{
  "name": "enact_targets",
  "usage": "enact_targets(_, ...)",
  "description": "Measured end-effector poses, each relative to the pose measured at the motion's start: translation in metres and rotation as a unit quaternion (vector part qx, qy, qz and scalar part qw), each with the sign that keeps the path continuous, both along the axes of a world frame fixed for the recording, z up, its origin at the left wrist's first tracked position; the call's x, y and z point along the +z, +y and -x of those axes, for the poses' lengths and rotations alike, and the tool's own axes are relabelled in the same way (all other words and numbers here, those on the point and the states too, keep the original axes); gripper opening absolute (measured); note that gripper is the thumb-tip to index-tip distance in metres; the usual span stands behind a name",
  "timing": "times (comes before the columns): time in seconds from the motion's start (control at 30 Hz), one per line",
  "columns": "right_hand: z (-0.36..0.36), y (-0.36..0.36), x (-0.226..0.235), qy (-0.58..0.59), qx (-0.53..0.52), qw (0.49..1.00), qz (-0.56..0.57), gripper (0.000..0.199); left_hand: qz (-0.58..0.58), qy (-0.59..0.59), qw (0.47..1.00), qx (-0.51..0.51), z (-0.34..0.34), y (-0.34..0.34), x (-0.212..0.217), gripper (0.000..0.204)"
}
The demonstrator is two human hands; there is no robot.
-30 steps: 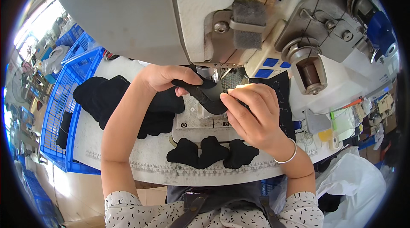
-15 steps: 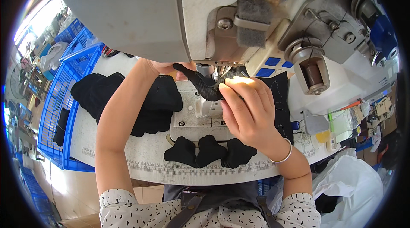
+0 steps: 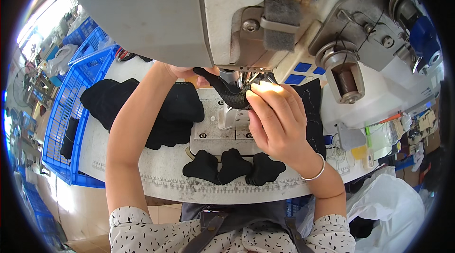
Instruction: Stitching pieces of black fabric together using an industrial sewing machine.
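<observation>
1 black fabric piece (image 3: 228,93) between left hand (image 3: 181,72), right hand (image 3: 280,119).

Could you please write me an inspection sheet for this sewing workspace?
Surface: pale tabletop, ruler scale along the near edge.
Job's things: black fabric piece at the sewing machine; three small black shapes in a row, nearer the person.
Clutter: larger black fabric pile, left.
Hands: left hand at the piece's left end, partly hidden; right hand holds its right part.
Cables: thin pale cords, right; whether electrical, cannot tell.
Surroundings: blue crate left, white plastic bag lower right.
</observation>
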State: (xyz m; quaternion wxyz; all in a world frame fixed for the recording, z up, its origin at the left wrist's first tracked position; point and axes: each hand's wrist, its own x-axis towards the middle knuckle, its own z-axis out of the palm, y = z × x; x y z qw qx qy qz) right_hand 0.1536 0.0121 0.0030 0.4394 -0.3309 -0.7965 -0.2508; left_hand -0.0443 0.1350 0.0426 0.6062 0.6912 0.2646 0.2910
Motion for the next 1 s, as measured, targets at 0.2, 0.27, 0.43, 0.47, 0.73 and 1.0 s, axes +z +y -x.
enact_targets(0.2, -0.001, 0.002, 0.003, -0.005, 0.000, 1.000, -0.010, 0.030, -0.025, 0.016, 0.999, 0.013, 0.010, -0.001, 0.002, 0.009)
enact_targets(0.27, -0.005, -0.002, 0.004, -0.007, 0.004, 1.000, 0.005, 0.030, -0.040, 0.020, 0.999, 0.014, 0.012, -0.009, 0.002, 0.009)
enact_targets(0.43, -0.006, 0.000, 0.003, -0.016, 0.020, 1.000, -0.005, 0.028, 0.040, -0.017, 0.996, 0.074, 0.013, -0.033, -0.007, 0.009)
enact_targets(0.47, -0.006, -0.001, 0.004, -0.014, 0.016, 1.000, -0.008, 0.028, 0.046, -0.024, 0.997, 0.062, 0.013, -0.031, -0.005, 0.009)
enact_targets(0.73, -0.008, 0.003, 0.003, -0.010, 0.010, 1.000, -0.001, 0.029, 0.030, -0.087, 0.977, 0.190, 0.000, -0.069, -0.012, 0.012)
enact_targets(1.0, -0.010, 0.001, 0.004, -0.008, 0.020, 1.000, -0.021, 0.030, 0.053, -0.105, 0.972, 0.204, -0.002, -0.081, -0.019, 0.011)
